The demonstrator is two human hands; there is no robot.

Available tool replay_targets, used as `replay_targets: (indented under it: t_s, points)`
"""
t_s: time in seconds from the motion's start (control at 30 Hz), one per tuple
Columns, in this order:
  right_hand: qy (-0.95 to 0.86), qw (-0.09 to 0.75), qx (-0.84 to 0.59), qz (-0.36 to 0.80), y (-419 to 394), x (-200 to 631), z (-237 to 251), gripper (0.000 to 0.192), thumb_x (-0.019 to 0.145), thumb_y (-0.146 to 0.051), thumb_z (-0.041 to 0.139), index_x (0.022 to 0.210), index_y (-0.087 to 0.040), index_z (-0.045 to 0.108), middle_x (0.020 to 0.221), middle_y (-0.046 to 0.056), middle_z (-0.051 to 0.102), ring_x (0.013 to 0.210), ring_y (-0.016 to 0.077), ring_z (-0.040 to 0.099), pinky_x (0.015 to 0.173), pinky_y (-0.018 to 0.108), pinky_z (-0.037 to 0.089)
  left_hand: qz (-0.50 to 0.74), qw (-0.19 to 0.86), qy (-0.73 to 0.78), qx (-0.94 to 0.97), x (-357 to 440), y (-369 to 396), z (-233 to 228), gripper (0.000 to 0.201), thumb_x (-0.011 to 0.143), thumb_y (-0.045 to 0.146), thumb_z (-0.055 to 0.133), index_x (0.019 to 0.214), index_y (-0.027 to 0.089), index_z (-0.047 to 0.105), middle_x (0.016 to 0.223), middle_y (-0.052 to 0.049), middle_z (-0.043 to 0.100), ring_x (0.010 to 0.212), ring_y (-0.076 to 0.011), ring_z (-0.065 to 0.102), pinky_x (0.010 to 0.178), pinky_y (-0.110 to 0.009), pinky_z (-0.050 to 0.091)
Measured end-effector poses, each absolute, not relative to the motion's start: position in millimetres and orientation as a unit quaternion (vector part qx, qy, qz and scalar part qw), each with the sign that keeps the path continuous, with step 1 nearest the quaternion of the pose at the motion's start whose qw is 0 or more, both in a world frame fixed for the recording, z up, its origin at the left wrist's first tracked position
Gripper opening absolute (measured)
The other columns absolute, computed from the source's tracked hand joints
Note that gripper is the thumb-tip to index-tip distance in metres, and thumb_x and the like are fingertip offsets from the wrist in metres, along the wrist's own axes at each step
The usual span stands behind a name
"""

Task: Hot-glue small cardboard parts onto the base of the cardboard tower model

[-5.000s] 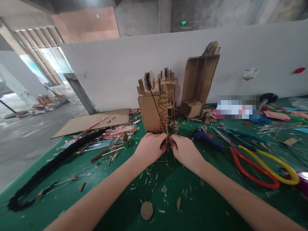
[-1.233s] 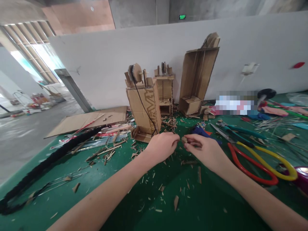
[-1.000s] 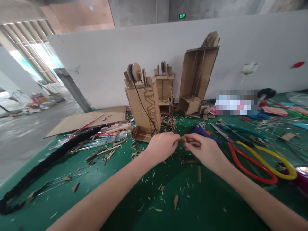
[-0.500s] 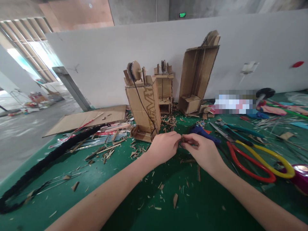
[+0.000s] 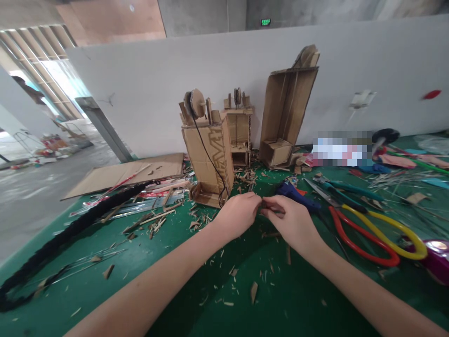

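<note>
Drop and snag risks, close work

We've got both hands meeting above the green table (image 5: 280, 309), just in front and right of the near tower (image 5: 203, 164). Left hand (image 5: 240, 213): fingers curled in, contents hidden, so we can't tell what it grips. Right hand (image 5: 291, 217): thumb and forefinger pinching what looks like a small brown piece (image 5: 262, 204), mostly hidden, between the two hands.

Main risk, we'd say: piece slips, since only the tips seem to hold it. It'd land among scraps (image 5: 247, 178) of similar colour, hard to find again. Squeezing too hard could crush it if it's cardboard.

Cord (image 5: 206, 152) hangs from the wheel (image 5: 198, 103) down beside the left hand; lower end unclear to us. A careless wrist could snag it and tip the narrow tower.

Glue gun (image 5: 298, 194) lies just beyond the right hand; if hot (can't tell), a backward brush could burn.
</note>
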State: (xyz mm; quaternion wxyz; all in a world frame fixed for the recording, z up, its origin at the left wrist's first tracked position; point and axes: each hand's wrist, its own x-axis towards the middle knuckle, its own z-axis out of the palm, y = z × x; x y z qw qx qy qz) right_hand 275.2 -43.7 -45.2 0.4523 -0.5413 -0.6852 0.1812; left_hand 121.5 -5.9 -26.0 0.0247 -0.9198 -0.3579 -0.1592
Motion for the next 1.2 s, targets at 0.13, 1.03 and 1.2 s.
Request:
replay_targets:
  t_s: [0.13, 1.03, 1.2]
  points:
    - [-0.667, 0.463, -0.545, 0.209, -42.8, 274.8, -44.6, 0.02, 0.073, -0.023, 0.058, 0.093, -0.02, 0.062, 0.09, 0.005, 0.067, 0.079, 0.0194, 0.066, 0.071, 0.034, 0.056, -0.131, 0.037, -0.37, -0.919, 117.6, -6.2, -16.9, 0.018, 0.088, 0.015, 0.038, 0.088, 0.015, 0.056, 0.083, -0.005, 0.059, 0.075, -0.017, 0.059, 0.069, -0.03, 0.046]
    - [-0.69, 0.437, -0.514, 0.263, -37.4, 279.6, -45.6, 0.017, 0.078, -0.022, 0.05, 0.09, -0.02, 0.062, 0.085, 0.004, 0.068, 0.075, 0.0182, 0.065, 0.069, 0.032, 0.054, -0.165, -0.066, -0.333, -0.926, 106.4, -15.5, -9.4, 0.033, 0.075, 0.025, 0.052, 0.108, 0.019, 0.048, 0.099, -0.007, 0.06, 0.091, -0.0217, 0.057, 0.074, -0.033, 0.047]
    - [-0.709, 0.425, -0.495, 0.269, -40.3, 277.6, -44.3, 0.018, 0.076, -0.018, 0.05, 0.09, -0.021, 0.06, 0.088, 0.003, 0.068, 0.082, 0.0179, 0.065, 0.073, 0.031, 0.053, -0.144, -0.051, -0.354, -0.923, 108.3, -16.3, -8.5, 0.021, 0.083, 0.032, 0.048, 0.099, 0.018, 0.05, 0.094, -0.006, 0.061, 0.085, -0.0206, 0.059, 0.067, -0.032, 0.047]
